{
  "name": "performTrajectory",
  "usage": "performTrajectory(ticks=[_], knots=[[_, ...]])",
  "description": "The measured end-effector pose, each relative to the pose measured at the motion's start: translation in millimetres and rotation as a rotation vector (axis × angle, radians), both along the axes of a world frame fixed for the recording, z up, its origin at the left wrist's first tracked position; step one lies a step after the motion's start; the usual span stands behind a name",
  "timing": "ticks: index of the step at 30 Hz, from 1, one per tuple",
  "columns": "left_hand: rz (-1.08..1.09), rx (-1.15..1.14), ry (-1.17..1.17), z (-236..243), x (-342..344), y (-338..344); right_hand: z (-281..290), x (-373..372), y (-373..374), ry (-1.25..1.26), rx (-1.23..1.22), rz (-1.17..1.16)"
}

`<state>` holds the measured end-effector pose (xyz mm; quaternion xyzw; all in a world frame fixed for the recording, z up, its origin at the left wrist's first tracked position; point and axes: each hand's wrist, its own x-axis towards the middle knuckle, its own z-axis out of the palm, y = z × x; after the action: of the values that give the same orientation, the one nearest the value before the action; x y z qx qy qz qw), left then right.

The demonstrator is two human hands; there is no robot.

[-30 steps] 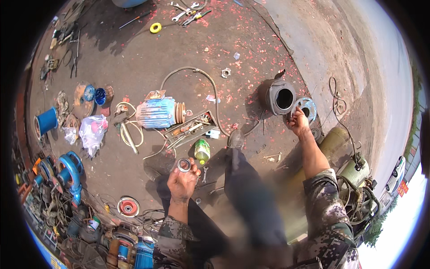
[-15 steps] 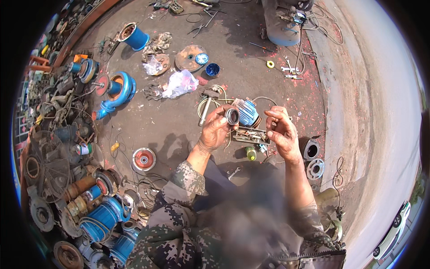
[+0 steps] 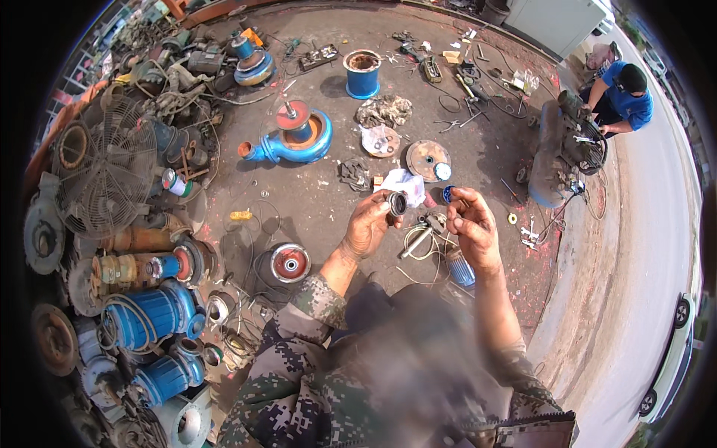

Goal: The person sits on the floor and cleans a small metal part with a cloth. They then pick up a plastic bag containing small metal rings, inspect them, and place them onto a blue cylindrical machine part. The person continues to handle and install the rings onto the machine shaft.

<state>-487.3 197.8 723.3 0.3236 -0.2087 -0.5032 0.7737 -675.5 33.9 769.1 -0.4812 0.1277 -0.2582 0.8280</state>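
My left hand (image 3: 366, 225) grips a dark metal ring (image 3: 397, 204) with a round hole, thumb and fingers closed on its side. The hole faces right and toward me. My right hand (image 3: 474, 230) is raised to the right of the ring and apart from it. Its fingers are loosely bent, the index finger and thumb stand apart, and nothing shows between them. Just past its fingertips, on the ground below, is a small blue cup (image 3: 447, 194). Beneath the hands lie a metal shaft (image 3: 417, 243) with cable around it and a blue finned motor (image 3: 460, 267), partly hidden by my right forearm.
A blue pump casing (image 3: 302, 142), a blue cylinder (image 3: 363, 75) and a rusty disc (image 3: 429, 160) stand ahead. Piled motors (image 3: 146, 317) and a fan guard (image 3: 104, 168) line the left. At the far right, a person in blue (image 3: 631, 97) bends over an air compressor (image 3: 553, 157).
The view has tipped up and turned left, bringing the compressor and the other person into sight. My left hand still grips the ring, and my right hand keeps much the same pose.
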Motion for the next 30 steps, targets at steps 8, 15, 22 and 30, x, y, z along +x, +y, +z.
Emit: performTrajectory(ticks=[8, 15, 22, 30], knots=[[0.346, 0.101, 0.357, -63, 88, 92, -62, 160, -14, 0.178, 0.074, 0.18], [0.569, 0.211, 0.488, -141, 169, 115, -87, 351, -35, 0.417, -0.909, 0.373], [0.724, 0.144, 0.623, -240, 205, 85, -156, 590, -73, 0.286, -1.621, 0.57], [0.965, 0.026, 1.006, -358, 211, 43, -302, 819, -71, 0.196, -2.458, 0.767]])
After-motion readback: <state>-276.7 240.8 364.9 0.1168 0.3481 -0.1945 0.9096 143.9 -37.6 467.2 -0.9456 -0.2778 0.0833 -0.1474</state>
